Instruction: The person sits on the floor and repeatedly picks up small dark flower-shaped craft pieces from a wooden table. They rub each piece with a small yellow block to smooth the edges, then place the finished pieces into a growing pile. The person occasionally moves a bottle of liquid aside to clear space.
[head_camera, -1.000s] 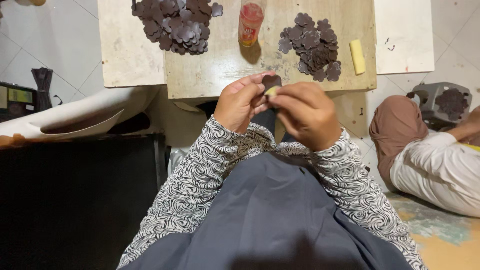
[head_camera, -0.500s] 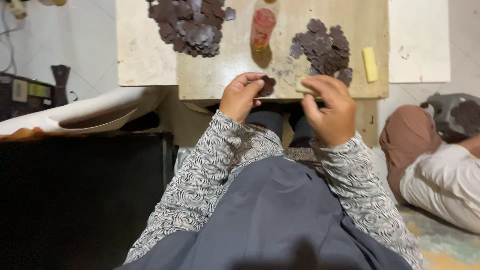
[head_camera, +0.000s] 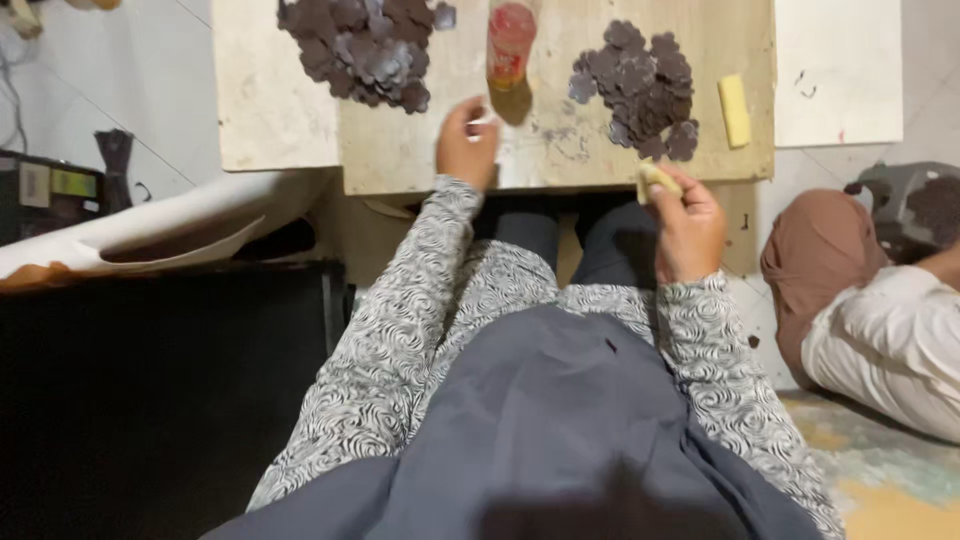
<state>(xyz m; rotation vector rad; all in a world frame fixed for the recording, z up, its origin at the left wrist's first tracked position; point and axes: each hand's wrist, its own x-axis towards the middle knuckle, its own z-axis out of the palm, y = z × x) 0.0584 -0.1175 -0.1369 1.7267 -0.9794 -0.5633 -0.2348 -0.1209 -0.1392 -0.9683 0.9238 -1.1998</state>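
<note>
Meanwhile, left hand (head_camera: 466, 148) pinches a white scrap on the counter (head_camera: 420, 150) | right hand (head_camera: 686, 222) grips a yellow sponge (head_camera: 652, 178) | two piles (head_camera: 640, 88) of brown cutouts lie sorted.

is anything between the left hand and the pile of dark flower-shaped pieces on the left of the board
Nothing visible. The left hand rests on the wooden board below that pile, with bare board between them. The red bottle stands off to the right, out of that path.

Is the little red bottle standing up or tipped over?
Standing up. The small red bottle rests on its base on the wooden board, casting a shadow beside it.
</note>
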